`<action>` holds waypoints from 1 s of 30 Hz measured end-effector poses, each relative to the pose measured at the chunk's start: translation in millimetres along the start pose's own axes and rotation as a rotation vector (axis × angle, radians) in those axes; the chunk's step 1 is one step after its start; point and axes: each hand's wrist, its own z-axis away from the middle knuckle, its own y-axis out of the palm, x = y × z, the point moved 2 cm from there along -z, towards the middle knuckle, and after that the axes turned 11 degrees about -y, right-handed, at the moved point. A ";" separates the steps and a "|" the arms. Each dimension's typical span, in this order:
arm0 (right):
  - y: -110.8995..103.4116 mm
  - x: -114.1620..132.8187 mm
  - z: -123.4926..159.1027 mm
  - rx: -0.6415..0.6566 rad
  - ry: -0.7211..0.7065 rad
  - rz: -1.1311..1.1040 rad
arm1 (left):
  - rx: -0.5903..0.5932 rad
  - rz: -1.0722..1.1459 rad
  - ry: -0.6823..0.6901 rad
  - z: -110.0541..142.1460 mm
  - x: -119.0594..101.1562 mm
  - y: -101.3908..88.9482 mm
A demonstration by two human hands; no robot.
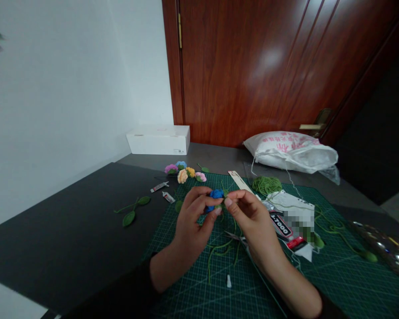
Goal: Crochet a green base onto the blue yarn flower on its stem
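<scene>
Head view: two bare hands work at lower centre of the frame, above a green cutting mat (pixel 193 283).
Handling: the blue crocheted flower (pixel 217 194) looks light and soft, likely to squash under a pinch; the green yarn stem (pixel 222 206) looks limp.
Best hold: probably the flower's base, where the stem joins.
Left hand (pixel 194 212): fingers curled, thumb and fingertips closed on the flower.
Right hand (pixel 249 217): nearly closed, thumb and forefinger pinching the stem just beside the flower.
Flower position: between both hands, centre of the frame.
Near hands: scissors (pixel 234 237) under the right hand; E-7000 glue tube (pixel 281 223) right of it.
Upper centre: pastel crocheted flowers (pixel 182 170), green yarn ball (pixel 266 185).
Left of mat: crocheted leaves (pixel 129 218) on a dark table (pixel 69 230).
</scene>
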 end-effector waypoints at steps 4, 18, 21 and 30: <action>0.0 2.6 -0.6 -0.006 -0.014 0.015 | -0.002 0.001 0.012 -0.2 -1.4 0.3; 0.2 9.1 0.7 0.032 -0.189 0.246 | 0.003 0.008 -0.005 -0.1 -0.9 0.2; -0.1 8.7 1.4 0.041 -0.191 0.260 | 0.003 0.006 -0.002 -0.3 -1.4 -0.1; -0.4 10.2 0.6 0.053 -0.203 0.286 | 0.001 0.008 -0.005 0.4 -0.6 0.6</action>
